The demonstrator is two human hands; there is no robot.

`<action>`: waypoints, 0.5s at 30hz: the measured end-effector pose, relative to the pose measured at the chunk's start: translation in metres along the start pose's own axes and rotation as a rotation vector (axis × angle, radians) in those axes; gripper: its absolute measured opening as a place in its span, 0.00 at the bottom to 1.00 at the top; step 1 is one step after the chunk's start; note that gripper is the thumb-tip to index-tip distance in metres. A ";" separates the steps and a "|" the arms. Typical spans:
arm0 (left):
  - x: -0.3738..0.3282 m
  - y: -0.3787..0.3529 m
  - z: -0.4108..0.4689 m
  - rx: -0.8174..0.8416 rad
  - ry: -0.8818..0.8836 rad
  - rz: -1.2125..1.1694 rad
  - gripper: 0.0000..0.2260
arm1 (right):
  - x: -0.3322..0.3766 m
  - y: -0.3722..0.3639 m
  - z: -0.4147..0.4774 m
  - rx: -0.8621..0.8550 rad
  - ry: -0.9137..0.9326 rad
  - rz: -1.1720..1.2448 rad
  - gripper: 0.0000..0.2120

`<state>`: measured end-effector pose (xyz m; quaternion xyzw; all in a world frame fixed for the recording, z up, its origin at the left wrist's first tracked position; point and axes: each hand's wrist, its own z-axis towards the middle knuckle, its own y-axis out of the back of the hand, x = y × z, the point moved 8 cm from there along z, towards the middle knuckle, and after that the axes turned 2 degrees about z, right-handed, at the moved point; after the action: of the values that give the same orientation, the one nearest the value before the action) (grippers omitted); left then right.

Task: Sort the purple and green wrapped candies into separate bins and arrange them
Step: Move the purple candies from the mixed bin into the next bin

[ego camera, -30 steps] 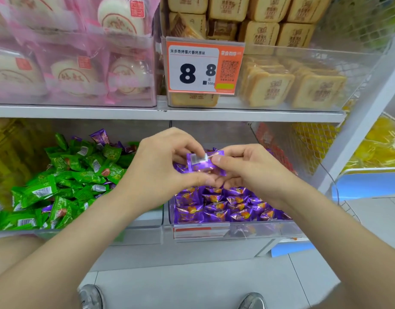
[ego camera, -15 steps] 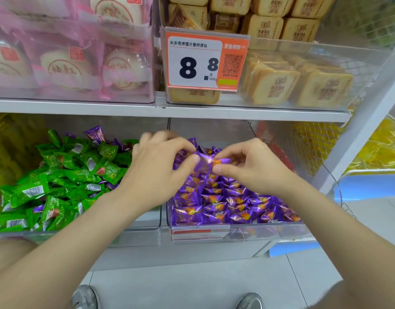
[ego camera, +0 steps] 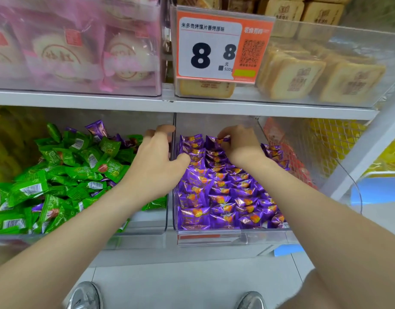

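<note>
A clear left bin [ego camera: 145, 229] holds a loose heap of green candies [ego camera: 80, 170]. A few purple candies [ego camera: 97, 128] lie mixed into that heap. The clear right bin [ego camera: 267, 236] holds purple candies in rows [ego camera: 221, 197]. My right hand [ego camera: 242, 148] reaches to the back of the right bin and pinches one purple candy [ego camera: 215, 141] at the top of a row. My left hand [ego camera: 156, 163] hovers over the divider between the bins with fingers spread. Its thumb touches the left row of purple candies, and it holds nothing.
The shelf above [ego camera: 192, 103] carries an orange price tag [ego camera: 216, 47], pink-wrapped cakes [ego camera: 76, 52] and tan biscuit packs [ego camera: 314, 70]. A wire mesh basket [ego camera: 308, 148] stands right of the purple bin. My shoes [ego camera: 85, 295] stand on the tiled floor below.
Both hands moved forward into the shelf. The purple candy held between them went down to the back of the right bin; my left hand let go and shifted left over the divider.
</note>
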<state>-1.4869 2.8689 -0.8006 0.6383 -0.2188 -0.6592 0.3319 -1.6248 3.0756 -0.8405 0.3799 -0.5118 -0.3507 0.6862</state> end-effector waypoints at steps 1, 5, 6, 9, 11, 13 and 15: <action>0.000 0.000 0.000 0.006 -0.004 -0.003 0.28 | 0.000 -0.002 0.001 -0.006 -0.002 -0.008 0.11; 0.001 -0.003 -0.001 0.017 -0.025 0.001 0.30 | 0.000 -0.008 0.004 -0.016 -0.022 0.022 0.13; 0.001 -0.003 -0.001 0.016 -0.030 0.004 0.30 | 0.000 -0.009 0.004 -0.017 -0.022 0.020 0.14; 0.001 -0.002 0.000 0.008 -0.036 0.014 0.31 | 0.001 -0.008 0.002 -0.035 -0.013 0.011 0.18; -0.001 -0.001 -0.001 0.003 -0.050 0.021 0.30 | 0.000 -0.005 0.001 -0.071 -0.019 -0.003 0.17; -0.004 0.001 -0.003 -0.006 -0.083 0.023 0.26 | 0.001 -0.001 -0.002 -0.092 -0.024 -0.037 0.17; -0.007 0.005 -0.006 -0.020 -0.123 0.019 0.19 | 0.002 0.001 -0.006 -0.088 -0.036 -0.073 0.16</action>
<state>-1.4805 2.8712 -0.7923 0.5911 -0.2381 -0.6961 0.3307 -1.6189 3.0751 -0.8402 0.3613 -0.4938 -0.4044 0.6798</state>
